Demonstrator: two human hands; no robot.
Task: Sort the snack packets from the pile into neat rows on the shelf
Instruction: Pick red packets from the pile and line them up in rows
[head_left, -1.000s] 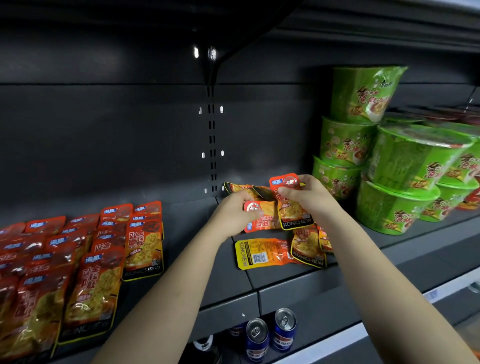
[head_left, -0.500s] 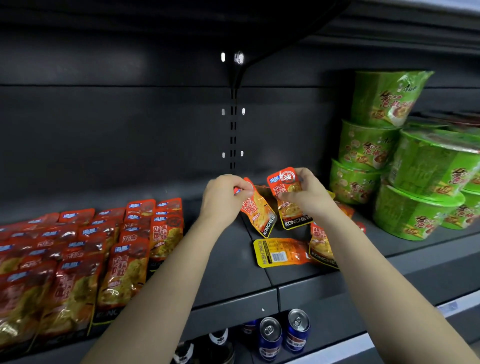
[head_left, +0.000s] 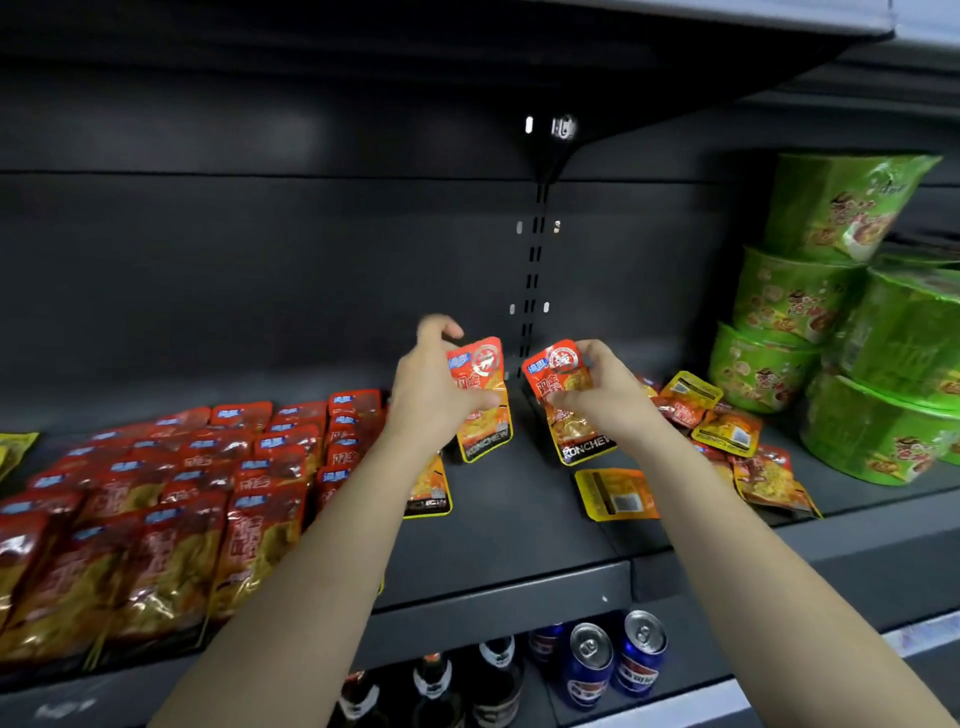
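I see two small snack packets held up over the middle of the shelf (head_left: 519, 525), one in each hand and clear of the boards. The left packet (head_left: 482, 410) has a red top with a blue label and a round seal, an orange-yellow food picture below, and a black band reading KONCHEW at the foot, all edged in yellow. It faces me, long axis close to upright, red end up. The right packet (head_left: 563, 415) is the same design, also face-on, its red end leaning a little to the left and the KONCHEW end swung to the right.

My left hand (head_left: 428, 395) pinches its packet by the left edge, thumb across the front, other fingers curled behind. My right hand (head_left: 610, 397) pinches its packet by the right edge the same way. The two packets sit just beside each other, not touching.

To the left lie the rows of packets (head_left: 182, 493), overlapping, red ends toward the back wall. To the right is the loose pile (head_left: 727, 441), packets at mixed angles, some yellow-back up. Beyond it stand stacked green noodle bowls (head_left: 841, 338). Blue cans (head_left: 613, 660) and dark bottles (head_left: 467, 686) sit on the level below.
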